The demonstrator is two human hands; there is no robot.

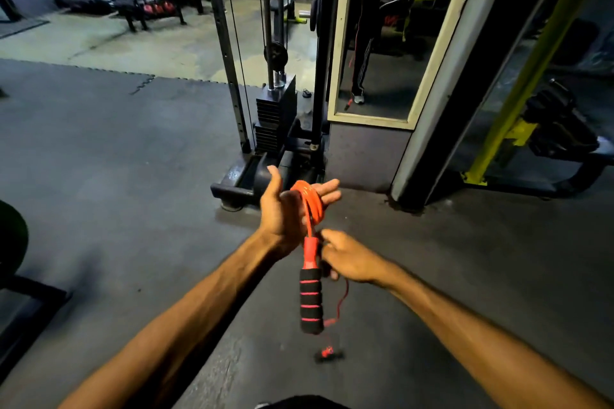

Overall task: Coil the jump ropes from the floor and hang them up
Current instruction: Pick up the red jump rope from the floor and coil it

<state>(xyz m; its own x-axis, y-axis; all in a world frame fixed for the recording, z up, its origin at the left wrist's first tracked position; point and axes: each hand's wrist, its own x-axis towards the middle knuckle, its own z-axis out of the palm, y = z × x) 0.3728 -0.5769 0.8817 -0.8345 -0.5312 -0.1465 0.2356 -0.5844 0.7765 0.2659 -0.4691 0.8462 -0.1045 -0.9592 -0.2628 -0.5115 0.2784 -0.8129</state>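
A red jump rope [310, 206] is looped in several turns around my left hand [285, 212], which is held up with fingers straight and thumb out. One black foam handle with red rings [311, 299] hangs down from the loops below that hand. My right hand [349, 257] is just right of the handle's red neck, fingers curled around the rope's free strand. That strand [342, 300] drops behind the handle toward the floor, where the blurred second handle [328, 353] dangles or lies.
A cable machine with a weight stack [275, 109] stands straight ahead on the dark rubber floor [133, 176]. A framed mirror [382, 43] to its right reflects a person. A yellow-framed machine [518, 129] is at right, dumbbell racks [149, 7] far back left.
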